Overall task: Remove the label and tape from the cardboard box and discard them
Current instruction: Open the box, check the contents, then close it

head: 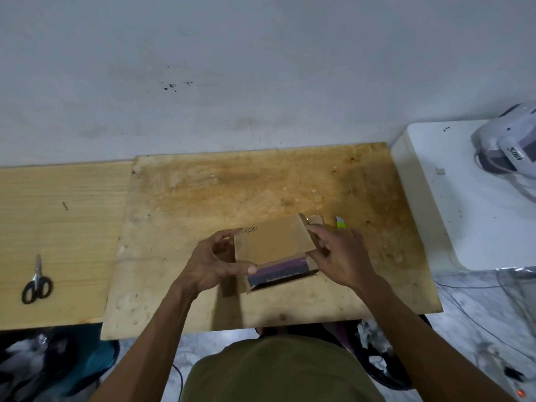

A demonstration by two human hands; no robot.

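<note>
A small brown cardboard box (pixel 271 243) sits on the plywood board (pixel 261 187), with handwriting on its top face. A dark purple strip of tape (pixel 280 271) runs along its near flap, and the near end gapes open. My left hand (pixel 216 264) grips the box's left side, its thumb tip touching the left end of the tape. My right hand (pixel 338 253) holds the right side, fingers on the right flap. No separate label shows from this angle.
Black-handled scissors (pixel 36 282) lie on the lighter wooden board at the left. A yellow-green cutter (pixel 340 222) rests just behind my right hand. A white table (pixel 452 204) with a white helmet (pixel 510 143) stands at right. Bags of rubbish (pixel 374 349) lie on the floor below.
</note>
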